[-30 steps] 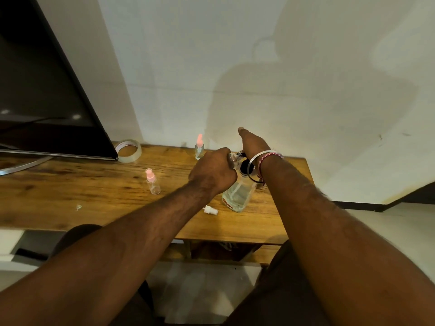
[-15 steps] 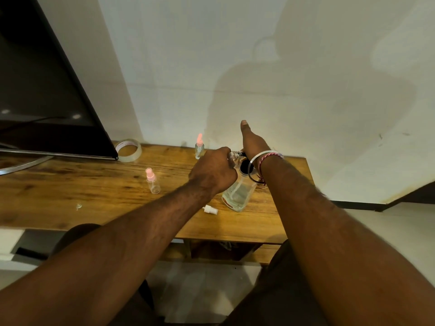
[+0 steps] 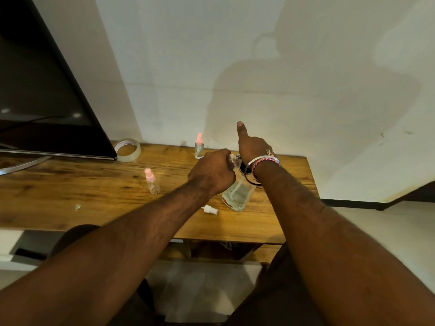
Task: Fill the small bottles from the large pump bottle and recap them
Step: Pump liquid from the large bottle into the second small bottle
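A small clear bottle [image 3: 231, 160], likely light and slippery, is gripped in the curled left hand [image 3: 213, 174] beside the large pump bottle [image 3: 239, 194], best steadied low; right hand [image 3: 253, 147] finger state cannot be told

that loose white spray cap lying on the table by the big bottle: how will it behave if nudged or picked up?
The white spray cap lies on its side on the wooden table, so a nudge would probably roll or skid it. It looks small and plastic, likely very light and stiff. Its narrow shape probably calls for a fingertip pinch.
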Available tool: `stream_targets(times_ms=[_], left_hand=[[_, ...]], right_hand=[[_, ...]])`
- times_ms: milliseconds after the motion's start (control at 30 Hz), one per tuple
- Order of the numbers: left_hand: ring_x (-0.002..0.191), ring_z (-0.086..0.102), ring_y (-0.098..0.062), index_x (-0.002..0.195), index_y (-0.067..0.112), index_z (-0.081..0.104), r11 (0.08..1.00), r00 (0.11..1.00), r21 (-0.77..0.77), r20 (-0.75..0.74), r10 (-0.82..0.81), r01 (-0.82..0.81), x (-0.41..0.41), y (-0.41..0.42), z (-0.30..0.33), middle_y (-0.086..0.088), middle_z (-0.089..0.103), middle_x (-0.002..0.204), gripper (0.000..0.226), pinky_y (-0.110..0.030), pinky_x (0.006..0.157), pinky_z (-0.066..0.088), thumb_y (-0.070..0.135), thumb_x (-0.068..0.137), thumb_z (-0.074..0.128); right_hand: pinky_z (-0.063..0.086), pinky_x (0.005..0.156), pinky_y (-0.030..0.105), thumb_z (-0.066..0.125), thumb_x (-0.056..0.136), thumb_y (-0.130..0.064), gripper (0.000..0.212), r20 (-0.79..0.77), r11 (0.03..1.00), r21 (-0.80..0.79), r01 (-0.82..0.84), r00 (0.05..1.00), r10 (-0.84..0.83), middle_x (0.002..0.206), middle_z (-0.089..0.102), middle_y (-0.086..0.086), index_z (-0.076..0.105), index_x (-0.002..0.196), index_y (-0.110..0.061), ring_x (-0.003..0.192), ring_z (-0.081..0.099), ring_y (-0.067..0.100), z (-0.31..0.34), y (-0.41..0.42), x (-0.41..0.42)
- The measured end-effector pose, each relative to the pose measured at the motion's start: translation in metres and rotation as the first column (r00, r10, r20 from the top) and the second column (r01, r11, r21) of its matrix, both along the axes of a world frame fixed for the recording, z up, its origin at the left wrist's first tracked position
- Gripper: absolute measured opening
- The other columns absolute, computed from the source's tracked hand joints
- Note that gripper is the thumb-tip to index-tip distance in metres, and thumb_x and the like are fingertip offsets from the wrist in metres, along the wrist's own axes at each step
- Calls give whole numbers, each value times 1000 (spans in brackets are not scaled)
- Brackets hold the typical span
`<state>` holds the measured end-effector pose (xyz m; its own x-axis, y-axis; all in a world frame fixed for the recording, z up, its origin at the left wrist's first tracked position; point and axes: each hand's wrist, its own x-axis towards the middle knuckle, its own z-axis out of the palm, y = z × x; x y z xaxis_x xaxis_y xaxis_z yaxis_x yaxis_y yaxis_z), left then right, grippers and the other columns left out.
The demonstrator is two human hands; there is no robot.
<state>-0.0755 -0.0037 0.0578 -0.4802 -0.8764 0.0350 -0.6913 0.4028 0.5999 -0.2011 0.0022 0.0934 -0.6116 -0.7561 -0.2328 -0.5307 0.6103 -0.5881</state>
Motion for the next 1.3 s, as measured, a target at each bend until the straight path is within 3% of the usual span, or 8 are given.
stream_targets(times_ms=[233, 400, 533, 633, 800, 933, 1133, 1300], left_hand=[[79, 64, -20, 91, 26, 56, 1000, 1000, 1, -8, 5, -5, 1, 0, 2, 7, 61, 84, 22, -35, 72, 59, 14, 83, 73], [75, 61, -18, 89, 24, 57, 1000, 1000, -7, -31, 1, -1, 2, -3, 11, 6, 60, 78, 16, -29, 64, 50, 14, 86, 69], [76, 62, -19, 90, 25, 58, 1000, 999, -2, -33, 4, -4, 1, -2, 10, 6, 63, 79, 15, -31, 66, 54, 16, 87, 69], [74, 62, -19, 86, 26, 56, 1000, 999, 4, -42, 12, -12, 1, -2, 8, 5, 63, 78, 17, -28, 62, 47, 15, 86, 69], [76, 63, -20, 91, 23, 58, 1000, 1000, -3, -27, 1, -1, 2, -3, 8, 4, 64, 81, 15, -29, 65, 52, 16, 86, 71], [76, 63, -19, 90, 24, 59, 1000, 1000, -1, -26, 0, 0, 1, -3, 7, 5, 64, 80, 15, -32, 66, 56, 16, 85, 70], [78, 62, -19, 90, 24, 57, 1000, 1000, 6, -22, -1, 1, 1, -4, 1, 5, 62, 82, 19, -30, 66, 50, 13, 85, 72], [75, 64, -19, 83, 28, 55, 1000, 1000, 11, -4, 5, -5, 1, -2, -2, 8, 61, 78, 22, -39, 72, 61, 13, 79, 70]], right_hand=[[44, 79, 40, 12, 93, -78, 84, 137, 999, -37, 39, 990, -34, 78, 62, 10, 56, 63, -13, 80, 59, 30, 6, -1, 1], [46, 102, 47, 25, 90, -80, 83, 416, 994, -46, 104, 906, -76, 114, 66, 13, 63, 118, -12, 103, 63, 33, 18, -7, -4], [43, 106, 47, 32, 92, -77, 76, 507, 992, -43, 116, 858, -78, 124, 63, 10, 50, 137, -18, 106, 63, 30, 20, -3, -9], [41, 97, 36, 34, 100, -63, 53, 459, 994, -62, 89, 887, -51, 125, 59, 7, 56, 115, -17, 96, 58, 21, 14, 2, -12], [36, 88, 34, 32, 102, -61, 55, 401, 996, -60, 59, 916, -30, 108, 59, 10, 60, 93, -15, 93, 55, 25, 13, 2, -7], [35, 85, 34, 32, 102, -61, 50, 384, 996, -62, 66, 922, -38, 95, 55, 7, 53, 101, -15, 83, 54, 22, 8, -1, -7], [41, 99, 39, 24, 104, -57, 67, 225, 1000, -20, -13, 974, 18, 123, 63, 17, 65, 116, -6, 112, 58, 33, 5, 1, -3], [42, 97, 40, 17, 104, -57, 69, 85, 999, -2, -47, 995, 47, 117, 66, 18, 67, 112, -10, 104, 58, 33, 4, 5, -1]])
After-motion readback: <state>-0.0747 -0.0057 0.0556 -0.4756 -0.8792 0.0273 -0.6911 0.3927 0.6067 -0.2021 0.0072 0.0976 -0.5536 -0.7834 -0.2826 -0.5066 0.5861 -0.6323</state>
